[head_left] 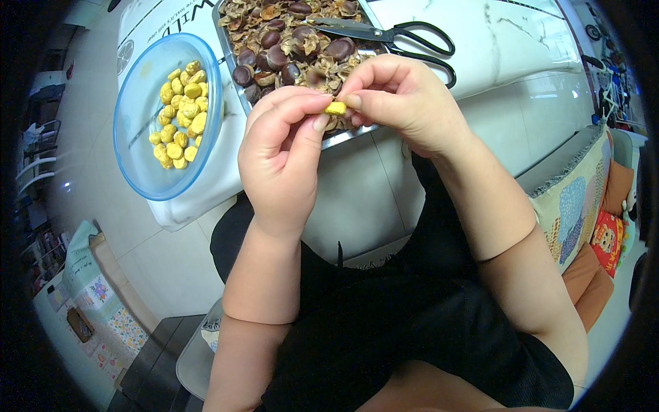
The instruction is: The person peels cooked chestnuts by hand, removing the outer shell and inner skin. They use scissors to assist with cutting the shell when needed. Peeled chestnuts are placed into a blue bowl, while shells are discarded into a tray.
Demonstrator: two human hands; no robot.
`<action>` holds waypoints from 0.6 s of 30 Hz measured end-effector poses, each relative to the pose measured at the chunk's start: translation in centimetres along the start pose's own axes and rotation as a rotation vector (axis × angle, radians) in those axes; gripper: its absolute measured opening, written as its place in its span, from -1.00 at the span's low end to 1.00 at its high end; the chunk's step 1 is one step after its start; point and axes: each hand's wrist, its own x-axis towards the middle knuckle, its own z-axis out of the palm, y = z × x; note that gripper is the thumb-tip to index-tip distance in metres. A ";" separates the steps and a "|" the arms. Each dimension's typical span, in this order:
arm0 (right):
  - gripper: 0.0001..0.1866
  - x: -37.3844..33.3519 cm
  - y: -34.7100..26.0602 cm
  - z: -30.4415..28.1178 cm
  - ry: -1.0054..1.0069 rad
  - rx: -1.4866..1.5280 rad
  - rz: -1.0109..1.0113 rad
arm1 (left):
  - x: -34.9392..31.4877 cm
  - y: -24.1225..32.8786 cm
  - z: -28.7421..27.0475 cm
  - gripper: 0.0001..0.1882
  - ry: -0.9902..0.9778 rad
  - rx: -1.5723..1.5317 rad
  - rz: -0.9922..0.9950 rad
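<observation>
A yellow peeled chestnut (336,108) is pinched between the fingertips of my two hands, over the near edge of a metal tray (338,139). My left hand (280,141) has its index finger and thumb closed at the chestnut's left side. From the other side, the thumb and curled fingers of my right hand (405,103) grip it. Behind my hands the tray is heaped with brown chestnuts (276,58) and loose shell pieces (240,17). Black-handled scissors (401,34) lie across its right part. My fingers hide some of the tray's near side.
To the left, a clear blue-rimmed bowl (141,154) holds several yellow peeled chestnuts (180,113). Bowl and tray rest on a table with a white marbled cover (501,31). A sofa with a patterned throw (573,199) and cushions stands at the right.
</observation>
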 end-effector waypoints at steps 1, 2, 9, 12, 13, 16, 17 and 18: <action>-0.88 0.0 0.0 0.0 -0.002 0.005 0.003 | 0.0 0.0 0.0 -0.85 0.001 -0.005 0.002; -0.88 0.0 0.0 -0.1 -0.003 0.010 0.006 | 0.0 0.0 0.1 -0.85 0.002 -0.011 0.004; -0.89 0.0 0.0 -0.1 -0.002 0.013 -0.015 | 0.0 0.0 0.0 -0.86 -0.003 0.025 0.043; -0.89 0.0 0.2 -0.1 0.000 0.035 -0.031 | 0.0 0.0 0.0 -0.85 0.001 0.027 0.051; -0.89 0.0 0.2 -0.1 -0.001 0.041 -0.032 | -0.1 0.0 0.0 -0.85 0.002 0.034 0.055; -0.89 0.0 0.1 -0.1 -0.003 0.063 -0.027 | 0.0 0.1 0.0 -0.85 0.009 0.037 0.062; -0.89 0.0 -0.1 -0.1 -0.002 0.073 -0.021 | 0.0 0.1 0.0 -0.85 0.012 0.034 0.063; -0.88 -0.1 -0.2 -0.1 -0.001 0.084 -0.015 | 0.0 0.1 0.0 -0.85 0.015 0.025 0.061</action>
